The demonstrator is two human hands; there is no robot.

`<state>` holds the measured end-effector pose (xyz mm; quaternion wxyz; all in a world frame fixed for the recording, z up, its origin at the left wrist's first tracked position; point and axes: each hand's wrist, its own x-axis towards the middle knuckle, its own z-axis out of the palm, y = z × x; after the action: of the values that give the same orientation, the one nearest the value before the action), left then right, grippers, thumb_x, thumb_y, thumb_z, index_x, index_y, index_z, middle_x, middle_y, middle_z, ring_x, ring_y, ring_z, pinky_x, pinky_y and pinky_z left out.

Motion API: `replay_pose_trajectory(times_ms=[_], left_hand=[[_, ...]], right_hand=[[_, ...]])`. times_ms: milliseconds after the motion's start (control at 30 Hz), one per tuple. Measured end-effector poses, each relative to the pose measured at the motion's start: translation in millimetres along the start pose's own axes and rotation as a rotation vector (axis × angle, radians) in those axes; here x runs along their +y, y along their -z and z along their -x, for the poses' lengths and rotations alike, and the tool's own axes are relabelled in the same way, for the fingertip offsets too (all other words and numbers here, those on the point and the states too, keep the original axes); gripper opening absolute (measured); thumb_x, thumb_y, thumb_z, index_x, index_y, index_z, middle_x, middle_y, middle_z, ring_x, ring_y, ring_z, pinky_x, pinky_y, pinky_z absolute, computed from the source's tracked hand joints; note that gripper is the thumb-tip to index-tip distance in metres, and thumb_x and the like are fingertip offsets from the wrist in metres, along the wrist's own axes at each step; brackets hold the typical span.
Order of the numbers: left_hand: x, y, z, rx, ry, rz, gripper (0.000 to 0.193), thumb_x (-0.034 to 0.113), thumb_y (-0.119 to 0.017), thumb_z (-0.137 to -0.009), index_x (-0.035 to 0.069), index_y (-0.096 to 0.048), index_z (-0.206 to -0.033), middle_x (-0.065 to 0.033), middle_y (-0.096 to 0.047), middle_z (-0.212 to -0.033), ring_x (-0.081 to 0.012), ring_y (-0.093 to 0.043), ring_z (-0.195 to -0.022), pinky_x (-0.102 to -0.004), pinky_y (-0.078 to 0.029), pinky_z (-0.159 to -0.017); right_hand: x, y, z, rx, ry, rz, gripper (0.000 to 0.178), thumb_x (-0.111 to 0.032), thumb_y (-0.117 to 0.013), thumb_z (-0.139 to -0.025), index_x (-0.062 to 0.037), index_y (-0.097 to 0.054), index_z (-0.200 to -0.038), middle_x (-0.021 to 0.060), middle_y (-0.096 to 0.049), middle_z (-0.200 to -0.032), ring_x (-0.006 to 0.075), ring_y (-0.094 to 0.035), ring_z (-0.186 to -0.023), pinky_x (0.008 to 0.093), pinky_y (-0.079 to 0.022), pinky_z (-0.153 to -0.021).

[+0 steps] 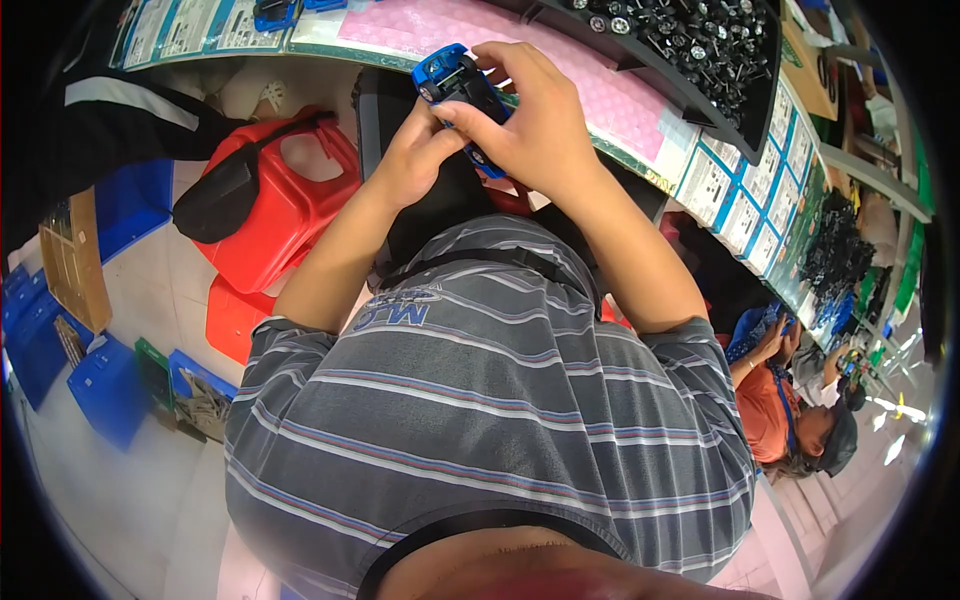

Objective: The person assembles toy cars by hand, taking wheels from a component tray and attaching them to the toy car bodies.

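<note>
A blue toy car [476,92] with a black underside is held up between my two hands at the table's near edge, its underside and some wheels showing. My left hand [413,152] grips it from the lower left, thumb and fingers closed against its side. From the right, my right hand [540,118] wraps it, with the thumb across the near part and the fingers bent over the far side. The fingertips behind the car are hidden.
A black tray [700,118] of small wheel pieces [680,50] stands at the far right. Pink bubble sheet [625,118] covers part of the table. Blue toy cars [274,14] lie at far left. A red stool [300,200] stands left; a co-worker [775,420] sits right.
</note>
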<state>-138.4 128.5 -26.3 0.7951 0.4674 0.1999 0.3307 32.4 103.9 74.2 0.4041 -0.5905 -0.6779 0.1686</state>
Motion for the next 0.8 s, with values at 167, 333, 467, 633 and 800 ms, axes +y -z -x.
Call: replay_pose_trajectory(times_ms=[167,333,467,633,800], left_hand=[[37.4,33.9,15.8,0.235,-0.034,0.14,0.049,0.01,-0.056,-0.098,0.002,-0.041,-0.144,-0.0077,-0.056,-0.132,-0.019,-0.053,-0.124,-0.0367,-0.039,-0.109],[88.3,120.6,22.4,0.579,-0.212,0.035,0.038,0.01,-0.046,-0.104,0.001,-0.045,-0.141,-0.0108,-0.058,-0.133,-0.0228,-0.057,-0.123,-0.0423,-0.043,-0.108],[132.5,190.8,16.6,0.837,-0.242,-0.161,0.037,0.015,-0.048,-0.106,0.001,-0.048,-0.14,-0.0068,-0.064,-0.122,-0.0162,-0.064,-0.105,-0.0311,-0.053,-0.088],[174.5,248.4,-21.1,0.868,-0.072,-0.308,0.035,0.015,-0.05,-0.105,-0.003,-0.055,-0.134,-0.0083,-0.066,-0.121,-0.0186,-0.064,-0.107,-0.0346,-0.051,-0.091],[172.9,251.2,-73.0,0.869,0.013,-0.513,0.04,0.017,-0.056,-0.101,-0.004,-0.057,-0.135,-0.0137,-0.065,-0.128,-0.0235,-0.062,-0.114,-0.0346,-0.046,-0.098]], right_hand=[[40.5,22.6,25.3,-0.033,0.084,0.033,0.028,-0.018,-0.08,-0.082,-0.0001,-0.068,-0.099,0.0148,-0.068,-0.088,0.0332,-0.067,-0.077,0.0379,-0.054,-0.069],[113.0,44.4,83.0,0.192,-0.073,0.456,0.007,-0.003,-0.072,-0.08,-0.0042,-0.069,-0.086,0.0099,-0.065,-0.078,0.0299,-0.062,-0.073,0.04,-0.049,-0.069],[107.7,39.0,72.5,0.2,-0.119,0.454,0.011,-0.005,-0.071,-0.078,-0.0049,-0.066,-0.088,0.008,-0.061,-0.075,0.0283,-0.061,-0.072,0.0409,-0.045,-0.069],[110.6,34.9,65.8,0.157,-0.095,0.537,0.013,-0.009,-0.069,-0.078,-0.0056,-0.065,-0.089,0.0082,-0.061,-0.077,0.0283,-0.061,-0.074,0.0404,-0.044,-0.069],[111.7,35.4,68.0,0.158,-0.103,0.559,0.013,-0.01,-0.069,-0.078,-0.0059,-0.065,-0.089,0.0091,-0.061,-0.079,0.0293,-0.061,-0.075,0.041,-0.044,-0.069]])
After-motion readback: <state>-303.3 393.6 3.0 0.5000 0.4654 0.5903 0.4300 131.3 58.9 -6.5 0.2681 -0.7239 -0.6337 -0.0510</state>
